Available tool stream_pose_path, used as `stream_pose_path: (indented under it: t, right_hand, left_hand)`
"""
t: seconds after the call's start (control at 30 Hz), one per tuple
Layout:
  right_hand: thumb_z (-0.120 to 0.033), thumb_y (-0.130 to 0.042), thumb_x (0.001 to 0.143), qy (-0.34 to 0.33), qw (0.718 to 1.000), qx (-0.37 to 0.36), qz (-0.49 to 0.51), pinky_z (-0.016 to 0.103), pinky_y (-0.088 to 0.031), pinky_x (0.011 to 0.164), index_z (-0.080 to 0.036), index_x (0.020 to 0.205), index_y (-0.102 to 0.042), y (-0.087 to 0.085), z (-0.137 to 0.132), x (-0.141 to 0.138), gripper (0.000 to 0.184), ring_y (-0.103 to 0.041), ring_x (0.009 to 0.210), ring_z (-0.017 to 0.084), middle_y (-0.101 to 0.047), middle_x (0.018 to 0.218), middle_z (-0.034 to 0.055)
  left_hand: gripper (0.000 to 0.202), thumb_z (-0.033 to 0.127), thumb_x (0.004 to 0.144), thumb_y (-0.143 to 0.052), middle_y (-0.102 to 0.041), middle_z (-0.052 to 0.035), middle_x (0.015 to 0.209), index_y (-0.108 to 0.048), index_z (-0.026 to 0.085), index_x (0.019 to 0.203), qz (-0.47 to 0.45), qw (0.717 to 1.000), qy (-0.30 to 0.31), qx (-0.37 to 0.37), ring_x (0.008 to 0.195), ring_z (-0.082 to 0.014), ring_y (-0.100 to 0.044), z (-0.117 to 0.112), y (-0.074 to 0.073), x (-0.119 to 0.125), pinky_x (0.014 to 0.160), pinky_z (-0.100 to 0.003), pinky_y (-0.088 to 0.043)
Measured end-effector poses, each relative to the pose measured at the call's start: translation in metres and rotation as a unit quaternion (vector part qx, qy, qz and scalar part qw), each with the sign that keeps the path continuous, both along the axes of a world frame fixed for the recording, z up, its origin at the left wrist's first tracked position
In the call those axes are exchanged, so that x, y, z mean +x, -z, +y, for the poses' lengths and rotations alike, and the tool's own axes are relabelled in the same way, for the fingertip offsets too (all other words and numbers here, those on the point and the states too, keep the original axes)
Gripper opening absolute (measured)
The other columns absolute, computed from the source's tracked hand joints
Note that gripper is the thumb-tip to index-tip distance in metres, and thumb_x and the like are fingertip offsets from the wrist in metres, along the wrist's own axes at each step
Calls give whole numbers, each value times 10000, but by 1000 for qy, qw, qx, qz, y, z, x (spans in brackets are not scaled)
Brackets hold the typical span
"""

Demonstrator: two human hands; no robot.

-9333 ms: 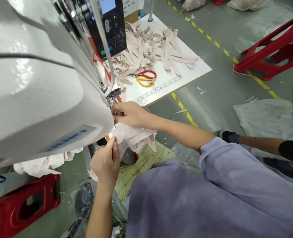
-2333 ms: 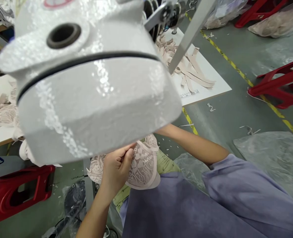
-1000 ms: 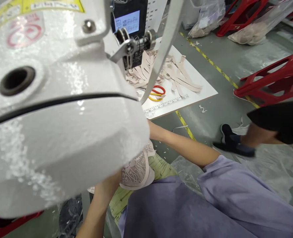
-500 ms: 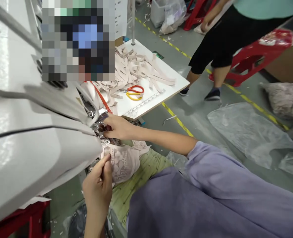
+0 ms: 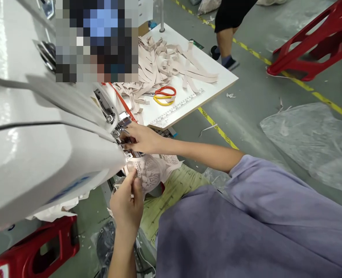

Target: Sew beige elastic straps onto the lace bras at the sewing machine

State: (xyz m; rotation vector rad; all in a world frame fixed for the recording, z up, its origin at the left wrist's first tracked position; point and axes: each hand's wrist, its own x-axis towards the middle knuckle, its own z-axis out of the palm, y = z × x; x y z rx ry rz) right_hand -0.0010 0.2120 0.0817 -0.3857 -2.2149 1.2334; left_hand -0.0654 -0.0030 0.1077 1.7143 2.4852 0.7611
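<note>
- Head view, left hand: it is nearly closed. Your thumb and forefinger pinch the near edge of the lace garment just below the nose of the sewing machine, and the other fingers are curled in under it.
- Right hand: it lies knuckles-up on the far side of the lace garment, with the fingers drawn together and pushed in against the metal presser foot.
- The lace garment sits between your two hands, under the machine nose. Its loose part hangs down over your green lap.
- Hidden: the white machine body covers the right fingertips and the needle, so I cannot tell whether that hand grips anything or only presses. The left edge of the garment also runs out of sight behind the casing.
- Hard to make out: the panel above the machine is blurred into blocks, and your lavender sleeve fills the lower right.
- Edges: the machine head crowds your left side closely — the left hand has little room there. The corner of the white table lies well beyond your right hand, carrying a heap of elastic strips and the scissors near its ruled front edge.
- Open room: bare floor to your right, crossed by a yellow line, with a plastic sheet farther out. A red stool stands low on your left — another is far right. Another person's leg stands past the table.
</note>
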Motion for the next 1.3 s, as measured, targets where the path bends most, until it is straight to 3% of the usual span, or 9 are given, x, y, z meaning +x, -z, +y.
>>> stream_pose_path:
  t: [0.23,0.4,0.5,0.63,0.77,1.3]
  right_hand:
    - [-116,-632,825,-14,1000,-5,13,291,-424,800,-161,888,-576,1,1,3,96,-509,901,152,-536,1083,53]
    - [-123,-604,842,-17,999,-12,34,295,-424,800,-166,860,-555,0,1,5,68,-501,918,162,-533,1065,58]
    - [-144,-604,845,-21,999,-16,41,294,-422,796,-169,840,-543,-1,2,7,67,-499,906,161,-533,1047,55]
    - [-164,-598,847,-10,999,-13,42,274,-409,763,-167,840,-560,2,-1,7,38,-494,865,145,-534,1032,44]
    - [-176,-600,833,5,1000,-18,19,277,-405,751,-162,864,-585,1,-6,7,37,-495,822,136,-537,1050,44]
    - [-160,-548,780,44,999,-13,-22,332,-422,759,-178,831,-530,-7,-6,-1,56,-513,838,190,-584,982,64]
  left_hand:
    - [323,307,973,-552,-791,-59,865,-690,185,1238,51,999,20,0,683,-153,-725,-1,7,4,543,-209,-438]
    - [390,309,977,-541,-769,-75,1006,-601,195,1345,19,1000,-15,-18,775,-154,-719,-7,11,4,600,-210,-471]
    - [423,314,963,-554,-719,-138,1101,-565,153,1355,57,997,-56,19,953,-227,-693,-8,14,9,774,-301,-516]
    - [486,332,914,-636,-614,-234,1239,-564,102,1336,154,981,-44,111,1182,-333,-574,4,14,29,1014,-471,-416]
    - [624,406,919,-630,-556,-247,1350,-481,98,1440,152,987,-22,55,1261,-354,-512,17,11,46,1079,-492,-360]
    - [537,322,942,-601,-507,-219,1361,-514,175,1452,162,986,-16,30,1281,-353,-473,17,14,35,1077,-507,-375]
